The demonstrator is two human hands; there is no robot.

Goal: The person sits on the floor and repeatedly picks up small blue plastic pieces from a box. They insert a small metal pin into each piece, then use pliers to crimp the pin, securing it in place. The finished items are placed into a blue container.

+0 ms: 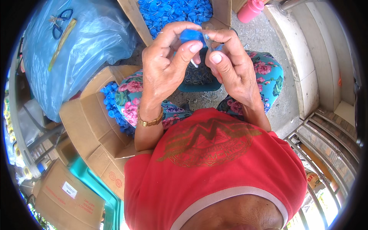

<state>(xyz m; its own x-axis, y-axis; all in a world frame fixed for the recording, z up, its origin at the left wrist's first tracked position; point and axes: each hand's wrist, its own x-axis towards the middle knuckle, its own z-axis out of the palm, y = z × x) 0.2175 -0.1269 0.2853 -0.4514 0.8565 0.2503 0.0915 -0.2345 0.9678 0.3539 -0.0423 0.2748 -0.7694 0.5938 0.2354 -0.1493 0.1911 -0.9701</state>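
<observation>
Up in front of my chest, my left hand (163, 71) is closed, pinching a small round blue plastic piece (190, 35) between thumb and fingers. A thin pale strip (194, 63) hangs below its fingers. Opposite it, my right hand (238, 74) is closed, its thumb and index finger on a thin, shiny flat piece (207, 40) right against the blue one. Whether that is a blade I cannot tell. Beneath both hands, between my knees, stands a dark teal tub (199, 87) holding fine scraps.
Ahead is a cardboard box (221, 13) full of blue pieces (174, 11). Another open box (90, 115) with blue pieces (111, 103) stands at my left. Scissors (57, 28) lie on a blue plastic bag (88, 38). A pink bottle (250, 10) stands far right, metal railings (322, 168) nearer.
</observation>
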